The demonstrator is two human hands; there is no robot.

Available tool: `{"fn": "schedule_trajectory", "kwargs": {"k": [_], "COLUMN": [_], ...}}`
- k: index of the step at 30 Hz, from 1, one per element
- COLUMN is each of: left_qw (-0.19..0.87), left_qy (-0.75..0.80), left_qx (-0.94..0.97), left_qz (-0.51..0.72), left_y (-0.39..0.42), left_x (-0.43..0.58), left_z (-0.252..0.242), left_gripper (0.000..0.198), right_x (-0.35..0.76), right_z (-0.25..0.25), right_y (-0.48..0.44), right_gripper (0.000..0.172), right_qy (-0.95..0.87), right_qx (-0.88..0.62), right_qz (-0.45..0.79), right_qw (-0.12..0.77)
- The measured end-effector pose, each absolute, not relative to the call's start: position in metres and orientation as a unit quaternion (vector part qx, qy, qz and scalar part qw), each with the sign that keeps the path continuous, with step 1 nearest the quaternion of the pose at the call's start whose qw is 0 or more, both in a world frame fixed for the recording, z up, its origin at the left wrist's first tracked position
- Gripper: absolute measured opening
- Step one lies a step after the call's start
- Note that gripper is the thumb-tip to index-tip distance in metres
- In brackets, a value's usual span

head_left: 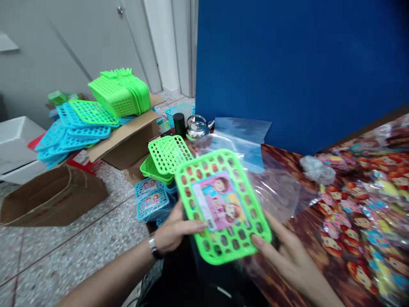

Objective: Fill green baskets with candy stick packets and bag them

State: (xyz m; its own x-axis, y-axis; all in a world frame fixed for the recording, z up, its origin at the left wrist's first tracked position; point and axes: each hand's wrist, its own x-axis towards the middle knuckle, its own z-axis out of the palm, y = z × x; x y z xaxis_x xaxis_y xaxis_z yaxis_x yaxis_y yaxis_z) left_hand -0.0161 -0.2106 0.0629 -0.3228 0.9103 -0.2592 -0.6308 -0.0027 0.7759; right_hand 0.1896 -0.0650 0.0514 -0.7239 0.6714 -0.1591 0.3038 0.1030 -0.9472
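A bright green plastic basket lid (188,187), full of oval holes, is held tilted in front of me. A pink and blue cartoon label (220,200) lies on its middle. My left hand (172,230) grips the left edge, thumb on top. My right hand (284,251) grips the lower right edge, thumb also on top. Whether a basket sits under the lid is hidden. Just beyond my left hand are another green lid (168,155) on a green basket (151,169) and blue baskets with cartoon labels (152,200). Clear plastic bags (275,192) lie beyond the lid.
Packets with cartoon figures (361,213) cover the right of the brown patterned table (306,234). A kettle (198,127) and black cylinder (179,124) stand behind. At left, a cardboard box (54,196) carries blue lids (64,140) and stacked green baskets (121,94). A blue panel (287,68) rises behind.
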Motion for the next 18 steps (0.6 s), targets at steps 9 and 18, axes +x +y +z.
{"fn": "schedule_trajectory", "kwargs": {"k": [9, 18], "left_qw": [0.233, 0.22], "left_qy": [0.527, 0.482], "left_qx": [-0.204, -0.483], "left_qz": [0.792, 0.697], "left_y": [-0.364, -0.402], "left_x": [-0.051, -0.05], "left_z": [0.019, -0.118], "left_gripper": [0.05, 0.031], "right_x": [0.067, 0.094], "right_z": [0.043, -0.002], "right_y": [-0.09, -0.074], "right_gripper": [0.077, 0.073], "right_qy": [-0.76, -0.762], "right_qx": [-0.105, -0.218], "right_qz": [0.63, 0.599], "right_qw": [0.117, 0.113]}}
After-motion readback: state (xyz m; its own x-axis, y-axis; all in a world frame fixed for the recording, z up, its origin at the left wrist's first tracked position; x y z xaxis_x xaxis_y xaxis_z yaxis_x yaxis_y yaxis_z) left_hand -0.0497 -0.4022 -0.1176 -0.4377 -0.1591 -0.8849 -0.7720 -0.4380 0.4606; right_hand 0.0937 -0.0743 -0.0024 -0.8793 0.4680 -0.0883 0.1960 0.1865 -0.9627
